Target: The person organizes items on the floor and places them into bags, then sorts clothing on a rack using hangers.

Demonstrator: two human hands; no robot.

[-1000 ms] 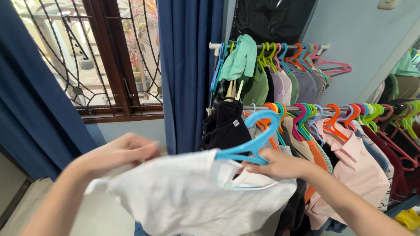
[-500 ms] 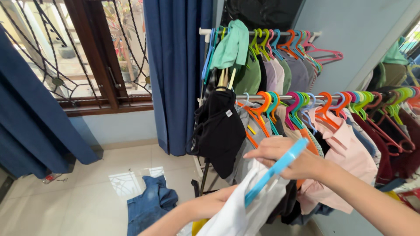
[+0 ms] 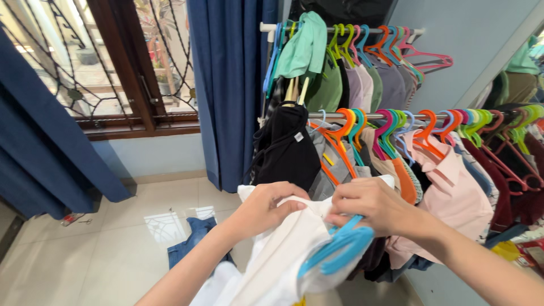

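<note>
left fingers: pinching the white shirt at its top edge
right fingers: curled on shirt and blue hanger
shirt: in front of the clothes rack
step: likely fitting hanger into shirt
next: needs hanger ends seated in shoulders

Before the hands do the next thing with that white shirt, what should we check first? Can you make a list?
1. Left hand grips the white shirt: ok.
2. Right hand is on the shirt by the blue hanger: ok.
3. Hanger fully inside the shirt: cannot tell, cloth hides part of it.
4. Hanger hooked on the lower rail: not ok, it sits low in the hands.
5. Free gap on that rail: cannot tell, hangers crowd it.
</note>
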